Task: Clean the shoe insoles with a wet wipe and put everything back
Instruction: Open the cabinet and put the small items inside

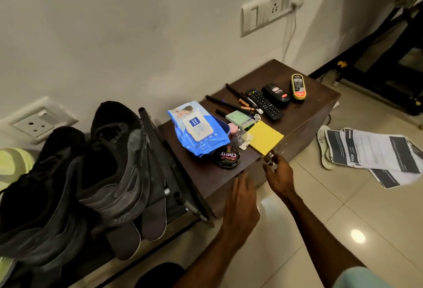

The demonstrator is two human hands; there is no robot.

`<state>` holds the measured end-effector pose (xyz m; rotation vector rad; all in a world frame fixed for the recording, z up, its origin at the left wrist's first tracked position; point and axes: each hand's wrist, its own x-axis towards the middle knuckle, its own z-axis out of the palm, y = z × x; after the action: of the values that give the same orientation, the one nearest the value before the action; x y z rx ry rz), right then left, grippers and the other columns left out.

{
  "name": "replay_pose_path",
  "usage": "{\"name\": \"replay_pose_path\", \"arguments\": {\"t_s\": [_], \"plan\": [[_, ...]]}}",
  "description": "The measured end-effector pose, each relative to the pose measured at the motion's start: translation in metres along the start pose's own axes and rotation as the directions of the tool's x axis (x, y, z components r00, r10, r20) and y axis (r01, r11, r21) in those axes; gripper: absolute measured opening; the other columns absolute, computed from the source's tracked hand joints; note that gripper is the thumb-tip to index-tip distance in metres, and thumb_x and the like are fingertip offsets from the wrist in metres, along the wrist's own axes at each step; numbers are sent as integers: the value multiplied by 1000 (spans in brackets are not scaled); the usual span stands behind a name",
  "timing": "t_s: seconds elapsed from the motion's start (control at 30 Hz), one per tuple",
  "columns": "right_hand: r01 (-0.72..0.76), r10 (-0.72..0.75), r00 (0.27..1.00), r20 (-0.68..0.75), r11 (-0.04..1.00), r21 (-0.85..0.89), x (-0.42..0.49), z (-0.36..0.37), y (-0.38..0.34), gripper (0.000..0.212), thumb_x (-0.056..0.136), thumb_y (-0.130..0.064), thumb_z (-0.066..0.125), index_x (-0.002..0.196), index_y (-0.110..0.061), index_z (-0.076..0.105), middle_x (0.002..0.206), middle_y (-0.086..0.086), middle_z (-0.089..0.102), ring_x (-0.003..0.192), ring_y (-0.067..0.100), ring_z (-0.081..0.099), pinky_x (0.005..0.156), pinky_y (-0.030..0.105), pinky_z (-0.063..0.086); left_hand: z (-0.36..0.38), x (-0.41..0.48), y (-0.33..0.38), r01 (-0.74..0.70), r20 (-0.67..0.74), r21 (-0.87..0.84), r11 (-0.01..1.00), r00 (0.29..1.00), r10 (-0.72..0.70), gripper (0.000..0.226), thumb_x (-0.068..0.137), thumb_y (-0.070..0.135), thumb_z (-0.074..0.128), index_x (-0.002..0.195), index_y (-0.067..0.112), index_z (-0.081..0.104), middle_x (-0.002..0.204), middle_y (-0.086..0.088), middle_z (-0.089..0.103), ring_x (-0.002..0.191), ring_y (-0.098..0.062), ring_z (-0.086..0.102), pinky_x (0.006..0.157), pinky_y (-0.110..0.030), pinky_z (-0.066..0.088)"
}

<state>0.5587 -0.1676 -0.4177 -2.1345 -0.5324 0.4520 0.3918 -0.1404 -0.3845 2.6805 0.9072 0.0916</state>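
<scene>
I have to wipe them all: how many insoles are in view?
2, on the rack under the black shoes: left insole, right insole. A white sole-shaped thing by the papers may be a third.

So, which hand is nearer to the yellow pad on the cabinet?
Right. The right hand is just below the near corner of the yellow pad; the left hand is lower and further left, against the cabinet front.

A blue Mee Mee wet wipes pack (199, 131) lies flat, lid shut, at the left end of the brown tabletop. To its left, two dark insoles (124, 240) lie side by side, partly tucked beneath a pair of black shoes (114, 162).
</scene>
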Motion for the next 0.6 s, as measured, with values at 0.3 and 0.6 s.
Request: {"name": "replay_pose_path", "arguments": {"t_s": [0.3, 0.6], "plan": [[-29, 34, 997, -76, 997, 68, -11, -15, 22, 30, 108, -20, 49, 116, -2, 71, 107, 17, 74, 88, 21, 59, 78, 30, 41, -5, 7, 14, -11, -112, -80, 997, 994, 2, 59, 82, 9, 68, 138, 15, 51, 148, -8, 49, 137, -22, 46, 106, -30, 47], [-149, 163, 980, -117, 982, 119, -76, -49, 42, 45, 109, -36, 42, 91, -9, 71, 82, 7, 68, 78, 26, 61, 67, 32, 40, -7, -10, 17, -75, -72, -18, 997, 995, 74, 48, 99, 22, 59, 145, 11, 49, 138, -6, 56, 118, -22, 57, 86, -29, 53]]}}
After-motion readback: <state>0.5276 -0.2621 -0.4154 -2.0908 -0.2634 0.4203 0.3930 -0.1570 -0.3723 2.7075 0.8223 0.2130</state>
